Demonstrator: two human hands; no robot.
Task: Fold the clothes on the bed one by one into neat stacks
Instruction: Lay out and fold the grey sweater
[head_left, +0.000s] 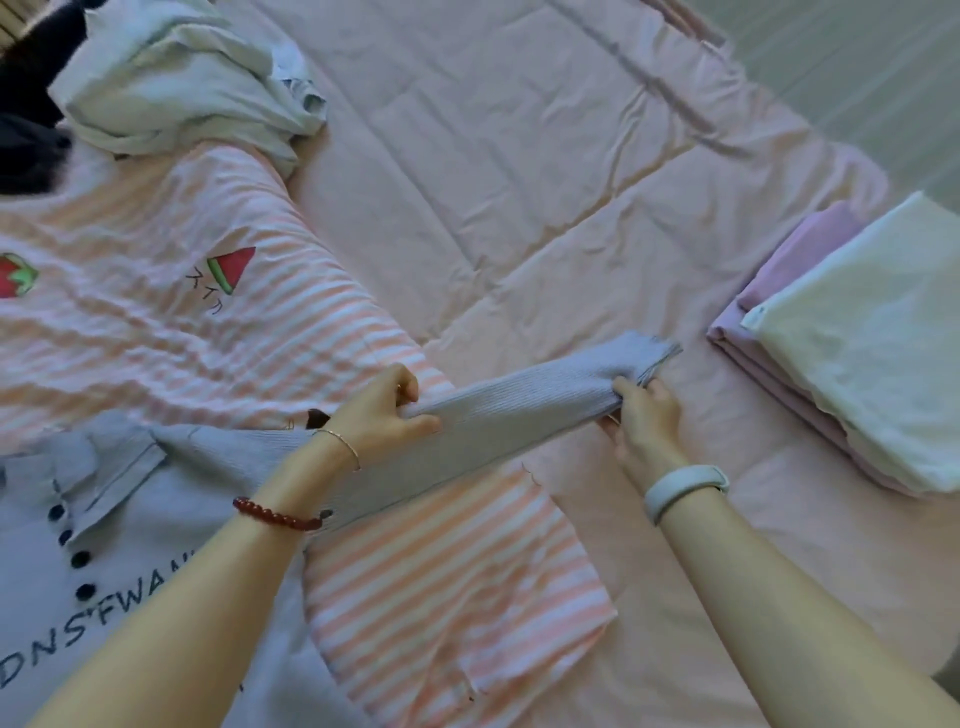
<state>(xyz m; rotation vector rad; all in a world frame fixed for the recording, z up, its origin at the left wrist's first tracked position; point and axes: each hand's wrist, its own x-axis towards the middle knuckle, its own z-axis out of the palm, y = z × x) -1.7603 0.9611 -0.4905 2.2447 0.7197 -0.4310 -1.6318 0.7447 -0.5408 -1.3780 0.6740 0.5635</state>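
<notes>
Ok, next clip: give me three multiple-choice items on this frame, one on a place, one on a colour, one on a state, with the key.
1. Where does the folded stack lie?
A. at the right edge of the bed
B. on the striped shirt
C. under the crumpled white garment

2. What colour are the stripes on the striped shirt?
A. green and white
B. pink and white
C. black and grey

3. What are the hands doing with the grey sleeve?
A. both hang idle
B. only one touches it
C. both grip it

Key: 1 A, the stack sits apart at the right of the sheet; 2 B, pink bands show across the shirt; 3 C, the left hand and the right hand each curl round the sleeve.
</notes>
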